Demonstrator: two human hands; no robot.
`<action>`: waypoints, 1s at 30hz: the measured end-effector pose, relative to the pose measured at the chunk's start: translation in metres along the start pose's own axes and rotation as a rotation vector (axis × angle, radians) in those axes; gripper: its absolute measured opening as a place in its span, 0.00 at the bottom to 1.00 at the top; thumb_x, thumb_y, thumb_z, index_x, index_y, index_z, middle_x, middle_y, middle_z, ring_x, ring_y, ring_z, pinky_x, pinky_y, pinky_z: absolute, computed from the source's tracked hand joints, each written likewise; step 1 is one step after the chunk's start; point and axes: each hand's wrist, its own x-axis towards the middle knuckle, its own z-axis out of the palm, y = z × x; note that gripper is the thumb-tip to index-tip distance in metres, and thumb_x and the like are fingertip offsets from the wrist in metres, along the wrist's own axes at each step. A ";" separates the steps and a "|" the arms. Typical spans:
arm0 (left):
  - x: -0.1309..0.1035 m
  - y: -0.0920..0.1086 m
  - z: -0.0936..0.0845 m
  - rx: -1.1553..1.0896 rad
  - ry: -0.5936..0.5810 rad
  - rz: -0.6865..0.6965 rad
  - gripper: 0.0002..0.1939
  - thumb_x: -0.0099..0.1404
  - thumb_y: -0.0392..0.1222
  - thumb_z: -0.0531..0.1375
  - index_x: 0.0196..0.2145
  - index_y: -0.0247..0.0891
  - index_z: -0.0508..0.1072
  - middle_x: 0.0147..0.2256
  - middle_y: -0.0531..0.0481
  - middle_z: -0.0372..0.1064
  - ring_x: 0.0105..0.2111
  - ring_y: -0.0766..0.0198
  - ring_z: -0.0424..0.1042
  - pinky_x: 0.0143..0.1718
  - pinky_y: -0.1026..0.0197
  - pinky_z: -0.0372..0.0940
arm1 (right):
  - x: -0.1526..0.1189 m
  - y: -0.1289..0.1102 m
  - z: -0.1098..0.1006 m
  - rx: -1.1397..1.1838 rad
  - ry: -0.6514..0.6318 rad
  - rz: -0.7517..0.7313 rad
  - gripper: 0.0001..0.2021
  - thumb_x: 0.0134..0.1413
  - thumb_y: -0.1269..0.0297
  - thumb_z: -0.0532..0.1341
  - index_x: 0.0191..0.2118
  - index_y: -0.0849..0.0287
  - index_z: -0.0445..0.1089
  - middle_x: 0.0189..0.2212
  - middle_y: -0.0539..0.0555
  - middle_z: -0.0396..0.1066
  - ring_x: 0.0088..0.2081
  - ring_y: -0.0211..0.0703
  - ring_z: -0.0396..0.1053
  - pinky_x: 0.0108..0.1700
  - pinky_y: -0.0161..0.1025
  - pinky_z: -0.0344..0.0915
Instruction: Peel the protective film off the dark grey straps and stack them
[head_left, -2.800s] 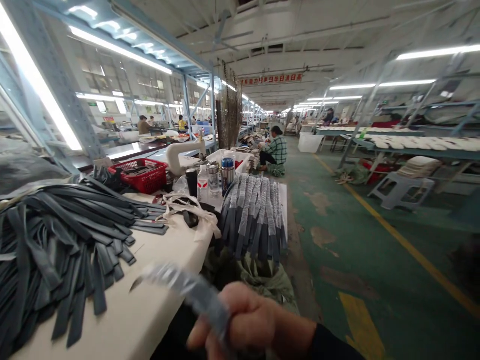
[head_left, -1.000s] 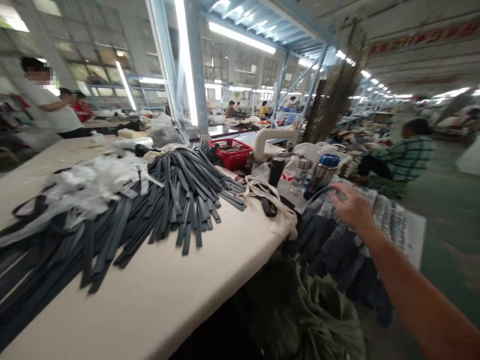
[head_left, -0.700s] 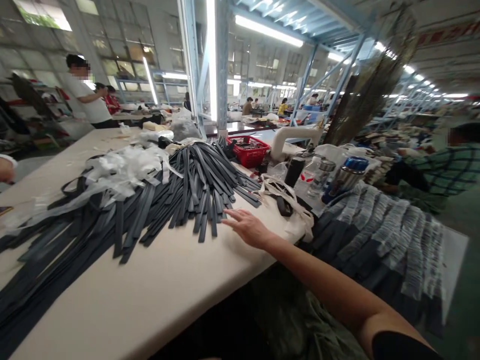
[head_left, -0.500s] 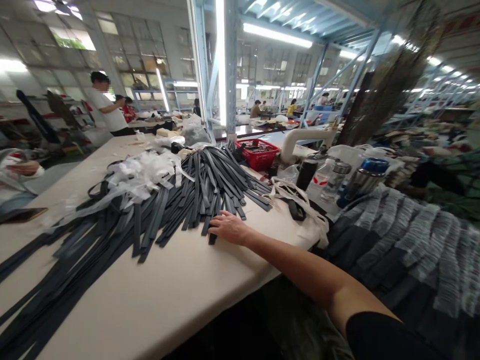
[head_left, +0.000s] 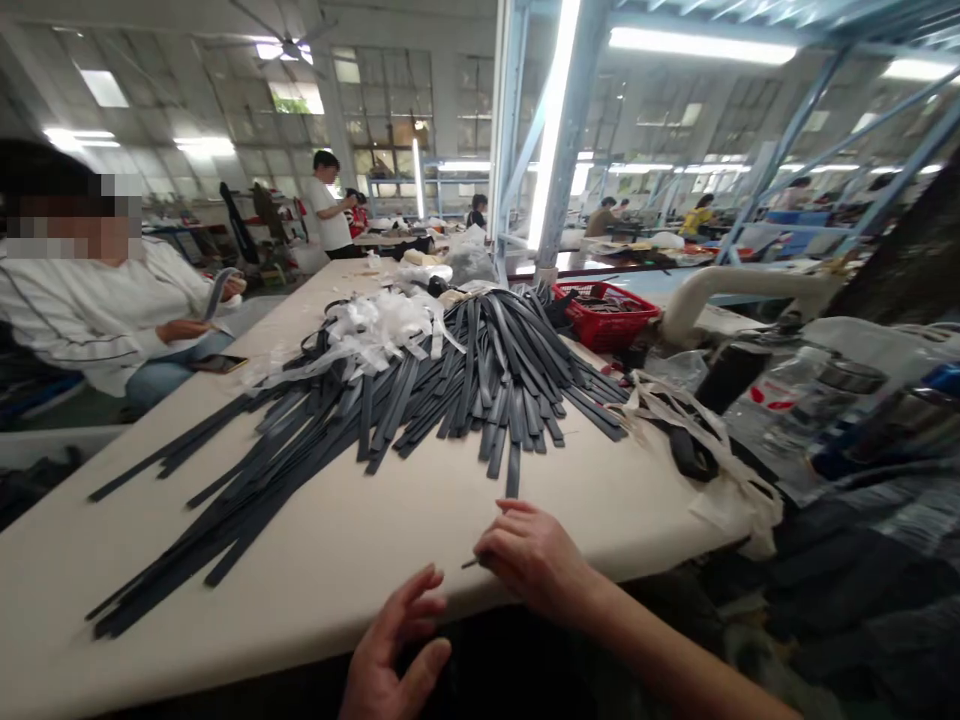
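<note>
A heap of dark grey flat strips (head_left: 495, 350) lies fanned out on the pale-covered table (head_left: 390, 540). My right hand (head_left: 536, 560) is closed over the near end of one strip (head_left: 513, 470), which runs back from my fingers to the heap. A thin tip pokes out on the left of those fingers. Close by, at the table's front edge, my left hand (head_left: 401, 645) is raised with thumb and fingers apart, holding nothing. White ribbon-like scraps (head_left: 382, 330) rest on the left part of the heap.
A red plastic basket (head_left: 611, 320) stands behind the heap. On the right are a cloth bag (head_left: 739, 480), a clear bottle (head_left: 787, 385) and a thick pale pipe (head_left: 720, 285). Across the table at left sits a person (head_left: 97, 310), near a phone (head_left: 220, 364).
My right hand has drawn back toward the front edge, with a strip end in it. My left hand has come into view. The view has swung left, showing the seated person.
</note>
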 end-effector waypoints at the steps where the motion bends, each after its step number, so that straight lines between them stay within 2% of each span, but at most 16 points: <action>1: 0.008 0.007 0.003 0.026 -0.020 0.085 0.26 0.58 0.60 0.64 0.51 0.48 0.75 0.50 0.46 0.75 0.45 0.53 0.76 0.47 0.56 0.72 | -0.005 -0.012 0.005 0.069 0.028 0.000 0.06 0.63 0.70 0.56 0.38 0.54 0.69 0.30 0.48 0.75 0.33 0.37 0.73 0.58 0.44 0.61; 3: 0.021 0.023 0.006 0.113 -0.104 0.236 0.14 0.63 0.52 0.62 0.43 0.48 0.79 0.44 0.47 0.78 0.43 0.56 0.76 0.47 0.57 0.71 | -0.010 -0.026 0.012 0.183 0.080 0.009 0.06 0.63 0.71 0.55 0.39 0.54 0.68 0.30 0.47 0.75 0.32 0.37 0.73 0.58 0.45 0.60; 5: 0.034 0.041 0.004 0.181 -0.199 0.338 0.08 0.65 0.46 0.61 0.36 0.46 0.81 0.37 0.48 0.79 0.40 0.58 0.77 0.46 0.59 0.71 | -0.011 -0.025 0.014 0.252 0.078 0.019 0.05 0.62 0.70 0.57 0.40 0.54 0.68 0.32 0.48 0.76 0.33 0.38 0.73 0.58 0.45 0.61; 8: 0.058 0.063 -0.003 0.183 -0.236 0.388 0.07 0.65 0.44 0.61 0.34 0.44 0.80 0.34 0.48 0.79 0.37 0.59 0.77 0.43 0.61 0.70 | -0.010 -0.005 0.006 0.223 -0.013 0.005 0.05 0.64 0.67 0.56 0.39 0.56 0.70 0.30 0.51 0.76 0.34 0.41 0.73 0.46 0.40 0.66; 11: 0.105 0.075 -0.009 0.129 -0.187 0.361 0.09 0.63 0.46 0.63 0.32 0.40 0.80 0.34 0.47 0.79 0.38 0.58 0.77 0.44 0.60 0.70 | -0.019 0.026 -0.012 0.030 -0.051 0.057 0.11 0.67 0.64 0.54 0.35 0.57 0.71 0.25 0.52 0.73 0.27 0.41 0.71 0.32 0.36 0.63; 14: 0.178 0.076 -0.005 0.163 -0.106 0.293 0.14 0.63 0.50 0.61 0.31 0.37 0.80 0.32 0.46 0.79 0.36 0.58 0.77 0.42 0.59 0.70 | -0.039 0.055 -0.027 -0.050 0.070 0.199 0.12 0.68 0.61 0.53 0.39 0.57 0.72 0.27 0.53 0.75 0.27 0.41 0.72 0.30 0.35 0.62; 16: 0.236 0.075 0.005 0.282 -0.028 0.295 0.16 0.64 0.50 0.59 0.36 0.36 0.80 0.35 0.46 0.80 0.36 0.58 0.77 0.42 0.60 0.70 | -0.055 0.069 -0.029 0.004 0.168 0.340 0.13 0.68 0.59 0.52 0.38 0.56 0.72 0.25 0.52 0.74 0.25 0.41 0.72 0.29 0.35 0.62; 19: 0.321 0.075 0.024 0.397 0.016 0.294 0.14 0.65 0.45 0.59 0.43 0.36 0.79 0.42 0.44 0.79 0.43 0.57 0.76 0.48 0.60 0.67 | -0.070 0.082 -0.022 0.194 0.238 0.561 0.18 0.69 0.56 0.49 0.33 0.56 0.70 0.20 0.48 0.69 0.18 0.37 0.67 0.24 0.33 0.63; 22: 0.389 0.074 0.044 0.498 0.083 0.252 0.13 0.62 0.40 0.62 0.43 0.33 0.78 0.49 0.38 0.75 0.52 0.52 0.71 0.56 0.57 0.61 | -0.074 0.085 -0.014 0.271 0.269 0.608 0.18 0.68 0.56 0.49 0.30 0.55 0.68 0.20 0.48 0.68 0.16 0.36 0.65 0.21 0.32 0.63; 24: 0.420 0.070 0.053 0.553 0.146 0.206 0.12 0.60 0.39 0.64 0.41 0.32 0.78 0.51 0.33 0.73 0.56 0.47 0.67 0.59 0.53 0.57 | -0.074 0.085 -0.012 0.233 0.296 0.558 0.15 0.67 0.58 0.51 0.30 0.54 0.68 0.20 0.48 0.69 0.17 0.37 0.67 0.20 0.32 0.63; 26: 0.439 0.063 0.059 0.579 0.193 0.158 0.09 0.58 0.38 0.66 0.37 0.33 0.78 0.49 0.33 0.73 0.58 0.45 0.65 0.59 0.51 0.56 | -0.075 0.084 -0.011 0.192 0.335 0.503 0.11 0.66 0.60 0.53 0.34 0.52 0.69 0.21 0.47 0.70 0.19 0.38 0.70 0.21 0.32 0.64; 30: 0.452 0.051 0.059 0.536 0.234 0.081 0.07 0.61 0.42 0.66 0.33 0.35 0.76 0.47 0.41 0.74 0.55 0.51 0.67 0.59 0.46 0.58 | -0.080 0.087 -0.009 0.146 0.403 0.445 0.06 0.64 0.63 0.55 0.41 0.50 0.70 0.24 0.48 0.74 0.21 0.39 0.72 0.23 0.32 0.68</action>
